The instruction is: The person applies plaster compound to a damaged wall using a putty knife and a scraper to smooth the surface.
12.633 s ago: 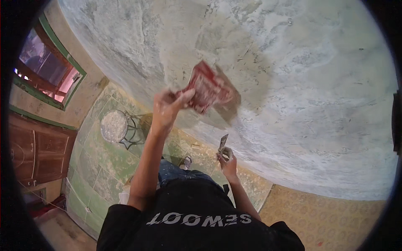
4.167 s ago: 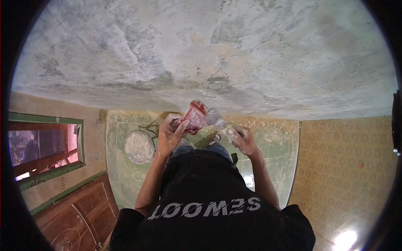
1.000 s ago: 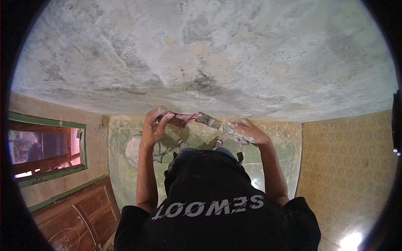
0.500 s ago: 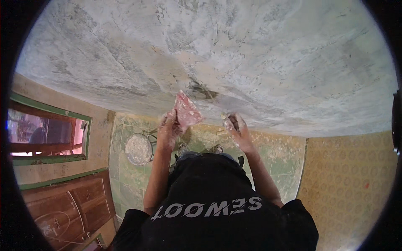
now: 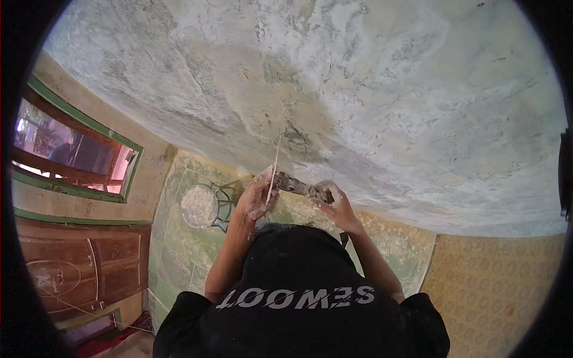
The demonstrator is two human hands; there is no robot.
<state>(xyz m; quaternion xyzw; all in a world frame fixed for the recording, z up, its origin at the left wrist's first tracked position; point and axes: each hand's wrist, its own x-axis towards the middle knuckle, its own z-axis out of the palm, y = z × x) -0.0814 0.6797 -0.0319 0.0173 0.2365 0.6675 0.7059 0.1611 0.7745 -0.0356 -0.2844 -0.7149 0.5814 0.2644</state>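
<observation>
Hawk (image 5: pixel 276 160) and knife (image 5: pixel 296 184) met up in front of the plastered wall (image 5: pixel 334 77).
Left hand (image 5: pixel 255 200) was closed round the hawk, seen edge-on as a thin pale line tilted up toward the wall. Right hand (image 5: pixel 335 201) gripped the knife handle, its mucky blade reaching left and touching the hawk's lower end. Both hands were just above the dark hood (image 5: pixel 298 250). Further left sat a round tray (image 5: pixel 200 206), then a green-framed window (image 5: pixel 71 152).

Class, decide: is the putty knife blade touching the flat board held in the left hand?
Touching: the head view shows the putty knife blade meeting the edge-on board.
</observation>
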